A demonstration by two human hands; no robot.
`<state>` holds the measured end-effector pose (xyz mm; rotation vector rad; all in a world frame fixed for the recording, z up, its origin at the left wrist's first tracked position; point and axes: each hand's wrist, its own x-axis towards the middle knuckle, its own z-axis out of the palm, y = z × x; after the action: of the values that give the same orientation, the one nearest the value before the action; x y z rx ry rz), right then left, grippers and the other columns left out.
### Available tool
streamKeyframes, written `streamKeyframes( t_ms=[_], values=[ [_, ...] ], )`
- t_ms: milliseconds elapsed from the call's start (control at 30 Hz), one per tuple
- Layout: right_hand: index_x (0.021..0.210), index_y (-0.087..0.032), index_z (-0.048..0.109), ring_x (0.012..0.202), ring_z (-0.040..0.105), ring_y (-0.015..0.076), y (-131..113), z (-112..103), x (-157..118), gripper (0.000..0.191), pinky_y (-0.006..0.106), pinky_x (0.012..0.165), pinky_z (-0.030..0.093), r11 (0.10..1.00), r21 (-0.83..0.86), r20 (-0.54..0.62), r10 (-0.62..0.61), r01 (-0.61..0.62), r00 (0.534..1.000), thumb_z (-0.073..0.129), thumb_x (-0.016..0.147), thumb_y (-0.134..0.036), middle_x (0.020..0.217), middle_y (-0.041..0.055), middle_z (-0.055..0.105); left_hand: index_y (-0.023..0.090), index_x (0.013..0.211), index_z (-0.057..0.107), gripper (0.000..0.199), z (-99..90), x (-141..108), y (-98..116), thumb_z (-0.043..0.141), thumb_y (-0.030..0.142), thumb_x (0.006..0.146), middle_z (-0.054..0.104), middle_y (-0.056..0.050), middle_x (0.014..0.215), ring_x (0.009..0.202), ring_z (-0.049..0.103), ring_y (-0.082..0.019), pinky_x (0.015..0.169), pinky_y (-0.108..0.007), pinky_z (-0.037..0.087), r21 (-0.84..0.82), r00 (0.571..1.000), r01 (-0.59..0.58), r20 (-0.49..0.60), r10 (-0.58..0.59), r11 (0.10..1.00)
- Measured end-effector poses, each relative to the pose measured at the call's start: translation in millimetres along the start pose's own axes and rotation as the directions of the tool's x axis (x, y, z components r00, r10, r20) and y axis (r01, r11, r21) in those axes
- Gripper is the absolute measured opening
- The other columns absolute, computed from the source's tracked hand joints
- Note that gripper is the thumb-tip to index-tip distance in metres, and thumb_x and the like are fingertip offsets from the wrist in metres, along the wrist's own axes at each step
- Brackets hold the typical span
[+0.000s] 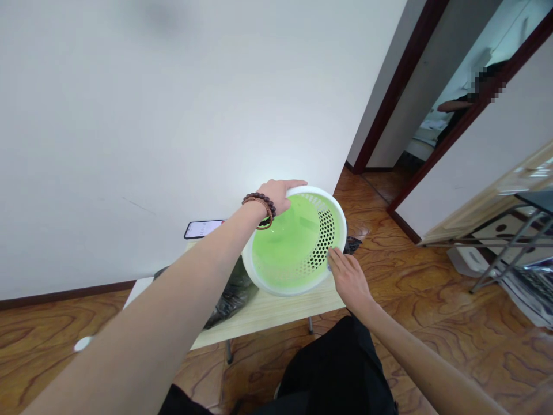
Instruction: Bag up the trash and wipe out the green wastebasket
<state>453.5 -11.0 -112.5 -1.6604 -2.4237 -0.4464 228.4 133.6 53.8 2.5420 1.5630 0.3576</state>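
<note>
A round washing basket (283, 245), a green bowl with a white rim and a holed strainer side, is tilted over the small table (276, 314). My left hand (275, 193), with beaded bracelets at the wrist, grips the rim at the far edge, thumb inside and a finger stretched along it. On the near right side my right hand (349, 276) is closed over the rim, its fingertips reaching inside and its thumb hidden. Nothing shows inside the basket. Partly under my left forearm lies a black plastic bag (233, 297).
A phone (202, 229) with a lit screen lies at the table's far edge by the white wall (173, 115). More black plastic (353, 245) shows right of the basket. A person (460, 106) is in the doorway at upper right. A metal-legged stand (514, 248) is on the right.
</note>
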Motion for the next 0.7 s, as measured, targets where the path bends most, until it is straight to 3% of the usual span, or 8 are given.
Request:
streamKeyframes(
  t_ms=[233,300,367,500,567,700],
  values=[
    [0.12,-0.015,0.048,0.119,0.038,0.015,-97.6,2.8,-7.2,0.036,0.03,0.095,0.033,0.924,0.38,0.021,0.021,-0.027,1.0,0.03,0.089,-0.013,0.129,0.0067,0.045,0.039,0.125,0.04,0.058,1.6,1.5,-0.9,0.047,0.021,0.07,0.062,0.0,0.104,0.08,0.058,-0.018,0.068,-0.027,0.042,0.004,1.0,-0.016,-0.004,0.016,1.0],
    [0.12,-0.015,0.048,0.118,0.039,0.0149,-97.8,2.1,-6.3,0.037,0.03,0.096,0.033,0.913,0.408,0.009,-0.033,0.026,0.999,0.031,0.088,-0.012,0.128,0.007,0.045,0.039,0.125,0.04,0.06,0.9,1.2,-2.2,0.047,0.02,0.069,0.064,0.0,0.1,0.076,0.058,-0.017,0.065,-0.026,0.042,0.019,1.0,-0.007,0.019,0.007,1.0],
    [0.119,-0.012,0.049,0.119,0.038,0.0177,-78.6,4.6,-5.6,0.037,0.034,0.099,0.03,0.933,0.355,-0.001,-0.061,0.058,0.998,0.032,0.086,-0.008,0.128,0.0097,0.046,0.038,0.126,0.039,0.062,0.5,0.9,-3.2,0.048,0.019,0.068,0.064,0.001,0.097,0.074,0.058,-0.016,0.064,-0.024,0.042,0.035,1.0,0.002,0.025,-0.003,0.999],
    [0.116,-0.009,0.051,0.122,0.034,0.0224,-40.0,12.9,-6.6,0.037,0.041,0.101,0.024,0.974,0.225,-0.021,0.033,-0.028,0.999,0.033,0.084,-0.005,0.128,0.0138,0.044,0.038,0.126,0.039,0.062,2.1,1.5,-2.8,0.048,0.02,0.067,0.064,0.001,0.095,0.073,0.058,-0.016,0.062,-0.023,0.041,0.048,1.0,0.003,0.011,-0.003,0.999],
    [0.115,-0.009,0.052,0.121,0.035,0.0215,-47.6,14.5,-6.9,0.037,0.039,0.101,0.027,0.965,0.251,-0.021,0.082,-0.074,0.996,0.033,0.084,-0.006,0.127,0.0132,0.045,0.039,0.125,0.04,0.061,3.6,2.5,-1.4,0.048,0.02,0.068,0.063,0.0,0.096,0.074,0.058,-0.016,0.061,-0.023,0.041,0.043,1.0,-0.005,-0.008,0.005,0.999],
    [0.119,-0.014,0.049,0.119,0.038,0.0164,-103.1,11.3,-3.8,0.037,0.033,0.099,0.032,0.894,0.436,-0.005,0.116,-0.103,0.993,0.033,0.085,-0.01,0.127,0.0082,0.046,0.038,0.125,0.04,0.061,4.6,4.2,0.8,0.048,0.02,0.067,0.063,-0.001,0.097,0.073,0.058,-0.016,0.06,-0.023,0.041,0.059,1.0,-0.001,-0.004,0.001,0.998]
  ],
)
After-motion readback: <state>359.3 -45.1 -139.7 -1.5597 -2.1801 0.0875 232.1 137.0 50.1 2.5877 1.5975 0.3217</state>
